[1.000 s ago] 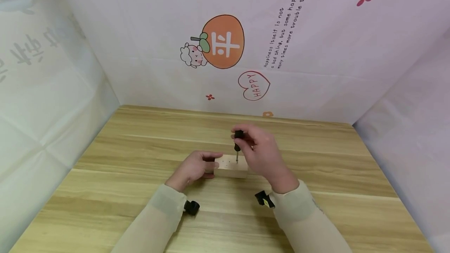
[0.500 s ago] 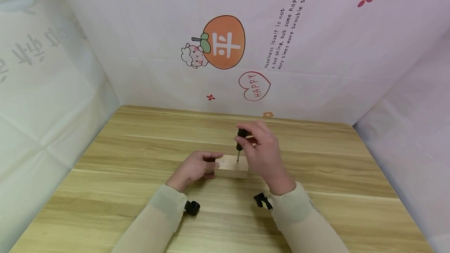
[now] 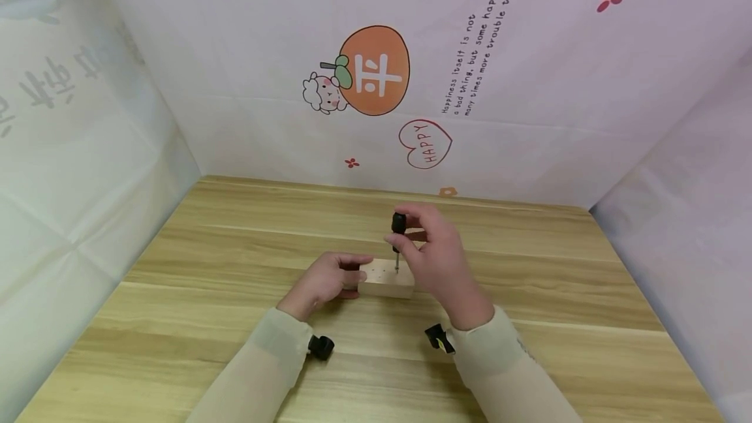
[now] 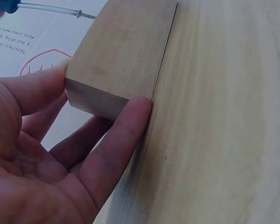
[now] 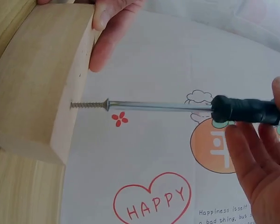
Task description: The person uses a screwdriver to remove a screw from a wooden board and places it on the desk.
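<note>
A pale wooden block point(image 3: 384, 289) lies on the table, with small dark holes in its top face. My left hand point(image 3: 323, 279) holds the block's left end, thumb and fingers on opposite sides. Out of the top, toward the right end, stands a screw point(image 5: 89, 105), much of its thread exposed. The tip of a black-handled screwdriver point(image 5: 245, 110) meets the screw head, its shaft roughly in line with the screw. Above the block, my right hand point(image 3: 440, 266) grips the handle between thumb and fingers. The tip's fit in the screw head is too small to make out.
The wood-grain table point(image 3: 235, 247) runs back to a printed white cloth point(image 3: 264, 116) hanging behind it. Further white cloth walls point(image 3: 88, 181) stand at the left and right. A small black camera point(image 3: 320, 347) is strapped at the left wrist, another point(image 3: 439, 338) at the right.
The screwdriver handle leaned a little right half a second ago and is now back left, more upright. My right fingers have shifted on the handle. Left hand and block stay put.
</note>
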A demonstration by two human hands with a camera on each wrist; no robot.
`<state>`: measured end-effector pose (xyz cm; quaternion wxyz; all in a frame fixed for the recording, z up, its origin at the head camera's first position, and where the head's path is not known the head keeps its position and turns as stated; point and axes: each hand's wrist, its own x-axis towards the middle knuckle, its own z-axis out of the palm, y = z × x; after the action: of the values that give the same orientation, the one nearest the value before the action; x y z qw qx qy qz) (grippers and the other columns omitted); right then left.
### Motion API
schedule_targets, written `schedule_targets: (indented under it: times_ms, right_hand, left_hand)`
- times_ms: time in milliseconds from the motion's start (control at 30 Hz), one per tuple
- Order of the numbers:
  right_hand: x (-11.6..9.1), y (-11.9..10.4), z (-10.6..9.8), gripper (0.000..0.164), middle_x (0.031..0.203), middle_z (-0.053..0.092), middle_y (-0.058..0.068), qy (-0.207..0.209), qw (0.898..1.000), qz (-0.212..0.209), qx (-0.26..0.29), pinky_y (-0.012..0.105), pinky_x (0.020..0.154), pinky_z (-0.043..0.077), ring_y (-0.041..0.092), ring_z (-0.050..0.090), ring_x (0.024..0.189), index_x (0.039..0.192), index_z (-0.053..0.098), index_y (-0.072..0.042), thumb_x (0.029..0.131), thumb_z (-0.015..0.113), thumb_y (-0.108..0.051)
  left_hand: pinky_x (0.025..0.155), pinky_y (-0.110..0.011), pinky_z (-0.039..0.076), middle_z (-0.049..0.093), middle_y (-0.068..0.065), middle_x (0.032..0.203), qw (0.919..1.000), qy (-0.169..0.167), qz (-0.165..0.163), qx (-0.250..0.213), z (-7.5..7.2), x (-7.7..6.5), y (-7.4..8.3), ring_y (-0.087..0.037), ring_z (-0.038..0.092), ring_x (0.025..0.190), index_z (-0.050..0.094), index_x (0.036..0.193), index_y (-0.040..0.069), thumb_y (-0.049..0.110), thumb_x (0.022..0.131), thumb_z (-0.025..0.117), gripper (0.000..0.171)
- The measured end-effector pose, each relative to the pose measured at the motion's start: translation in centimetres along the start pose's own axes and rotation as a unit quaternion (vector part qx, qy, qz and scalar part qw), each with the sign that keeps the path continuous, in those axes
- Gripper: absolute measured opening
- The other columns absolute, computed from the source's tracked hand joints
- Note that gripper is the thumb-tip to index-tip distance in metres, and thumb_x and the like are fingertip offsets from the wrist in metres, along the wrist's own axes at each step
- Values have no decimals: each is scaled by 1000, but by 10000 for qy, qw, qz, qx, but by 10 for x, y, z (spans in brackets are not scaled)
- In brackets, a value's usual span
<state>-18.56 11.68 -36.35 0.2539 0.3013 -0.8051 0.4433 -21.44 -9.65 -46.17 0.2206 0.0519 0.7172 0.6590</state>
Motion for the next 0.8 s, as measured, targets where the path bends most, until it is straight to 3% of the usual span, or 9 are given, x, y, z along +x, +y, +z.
schedule_targets:
  times_ms: [133, 300, 433, 633, 800]
  right_hand:
    - [0, -4, -1, 34, 100, 64, 6, 321, 9988, -179, -310, 33, 69, 59, 17, 66, 87, 114, 67, -3, 83, 80, 1]
    - [1, -2, -2, 33, 103, 68, 13, 163, 9981, -591, -84, 28, 68, 59, 22, 70, 85, 115, 67, 2, 84, 73, 13]
    - [1, 0, -1, 34, 110, 67, 15, -11, 9992, -380, 152, 31, 73, 59, 25, 70, 91, 121, 64, 2, 88, 69, 12]
    - [0, 0, 3, 38, 114, 56, 10, 4, 9998, 125, -145, 31, 72, 59, 22, 63, 95, 121, 59, -5, 87, 77, -3]
    - [0, 1, 3, 33, 107, 59, 9, 190, 9998, -12, 20, 31, 69, 59, 21, 68, 90, 120, 62, -3, 89, 73, 3]
  left_hand:
    - [81, -39, 58, 54, -7, 140, 10000, -31, 17, 7, 0, -1, 1, -26, 56, 119, 67, 131, 10, 7, 96, 67, 35]
    - [81, -39, 58, 55, -7, 140, 10000, -30, 19, -28, 0, -2, 1, -26, 55, 120, 68, 131, 10, 6, 97, 66, 34]
    - [81, -39, 58, 56, -7, 138, 10000, -23, 17, -46, -1, -2, 1, -26, 56, 118, 68, 131, 10, 6, 96, 67, 35]
    - [80, -39, 58, 56, -7, 136, 10000, -11, 42, 32, -2, -3, 1, -25, 58, 114, 68, 130, 12, 8, 96, 68, 34]
    - [81, -39, 58, 55, -8, 138, 10000, -45, 49, 6, -1, -3, 2, -26, 57, 118, 68, 131, 11, 7, 96, 67, 35]
